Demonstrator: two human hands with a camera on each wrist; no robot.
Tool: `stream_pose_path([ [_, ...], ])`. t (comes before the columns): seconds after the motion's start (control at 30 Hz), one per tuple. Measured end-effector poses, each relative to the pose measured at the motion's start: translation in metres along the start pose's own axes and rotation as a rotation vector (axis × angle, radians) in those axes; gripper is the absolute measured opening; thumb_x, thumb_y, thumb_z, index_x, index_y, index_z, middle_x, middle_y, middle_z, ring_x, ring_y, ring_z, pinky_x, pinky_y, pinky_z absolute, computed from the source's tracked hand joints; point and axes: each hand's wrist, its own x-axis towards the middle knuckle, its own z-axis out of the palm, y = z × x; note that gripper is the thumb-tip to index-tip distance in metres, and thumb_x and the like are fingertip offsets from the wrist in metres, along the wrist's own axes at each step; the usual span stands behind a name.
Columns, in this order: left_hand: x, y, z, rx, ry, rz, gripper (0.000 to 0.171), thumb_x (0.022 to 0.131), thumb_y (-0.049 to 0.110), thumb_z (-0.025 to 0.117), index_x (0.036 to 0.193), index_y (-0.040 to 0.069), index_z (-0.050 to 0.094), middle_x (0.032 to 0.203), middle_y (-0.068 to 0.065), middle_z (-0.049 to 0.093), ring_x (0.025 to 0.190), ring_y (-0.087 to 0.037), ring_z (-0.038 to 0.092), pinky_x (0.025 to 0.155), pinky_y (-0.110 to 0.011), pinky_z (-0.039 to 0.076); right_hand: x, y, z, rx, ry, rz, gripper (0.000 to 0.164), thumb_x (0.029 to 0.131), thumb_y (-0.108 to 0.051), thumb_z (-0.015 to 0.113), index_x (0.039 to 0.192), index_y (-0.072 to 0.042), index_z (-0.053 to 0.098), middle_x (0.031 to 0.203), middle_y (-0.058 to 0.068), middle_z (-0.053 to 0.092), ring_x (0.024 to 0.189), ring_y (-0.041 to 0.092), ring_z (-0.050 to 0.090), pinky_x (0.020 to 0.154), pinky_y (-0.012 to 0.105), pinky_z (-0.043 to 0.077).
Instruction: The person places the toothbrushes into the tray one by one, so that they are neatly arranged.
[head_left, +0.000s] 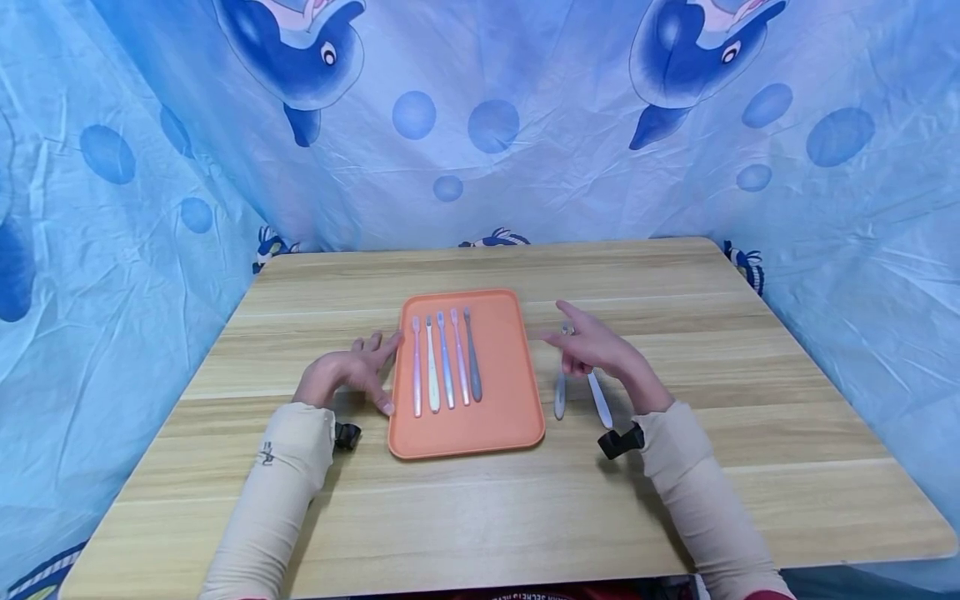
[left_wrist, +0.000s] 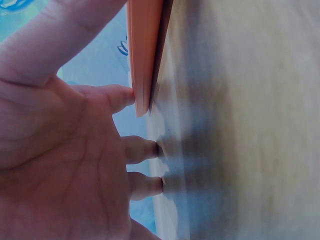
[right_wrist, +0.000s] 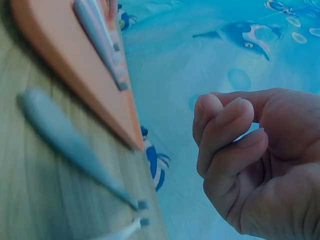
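Observation:
Several toothbrushes lie side by side in an orange tray (head_left: 504,367): pink (head_left: 417,367), white (head_left: 432,367), blue (head_left: 446,358), another pink (head_left: 459,357) and dark grey (head_left: 473,358). My left hand (head_left: 356,367) spreads its fingers along the tray's left rim, with thumb and a fingertip touching it. Over the table to the right of the tray hangs my right hand (head_left: 596,343), holding nothing, its fingers loosely bent. Beneath it lie a grey toothbrush (right_wrist: 75,145) and a white toothbrush (head_left: 600,400), their heads close together and partly hidden by the hand in the head view.
The wooden table (head_left: 450,525) carries the tray near its middle. Behind it and at both sides hangs a blue curtain (head_left: 555,192) printed with dolphins and bubbles. A dark wrist camera (head_left: 622,442) sits low over the table beside my right sleeve.

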Motion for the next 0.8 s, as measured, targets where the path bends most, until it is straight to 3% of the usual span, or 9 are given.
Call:
stream_pose_path([
  [0.43,0.001,-0.001,0.000,-0.001,-0.002,-0.008,0.150,0.057,0.047,0.094,0.162,0.020,-0.009,0.166,-0.024,-0.020,0.150,-0.055,-0.018,0.116,-0.077,-0.001,-0.017,0.036,-0.017,-0.055,0.043,0.055,0.082,0.104,-0.029,0.052,0.161,-0.006,-0.002,0.054,0.002,0.060,0.042,0.011,0.054,0.044,0.027,0.044],
  [0.8,0.000,-0.001,0.000,-0.003,-0.006,-0.007,0.148,0.058,0.047,0.094,0.162,0.021,-0.009,0.166,-0.023,-0.020,0.150,-0.054,-0.019,0.116,-0.077,-0.002,-0.030,0.055,-0.019,-0.109,0.045,0.114,0.084,0.104,-0.033,0.053,0.161,-0.004,-0.003,0.056,0.003,0.060,0.044,0.012,0.055,0.043,0.026,0.044],
])
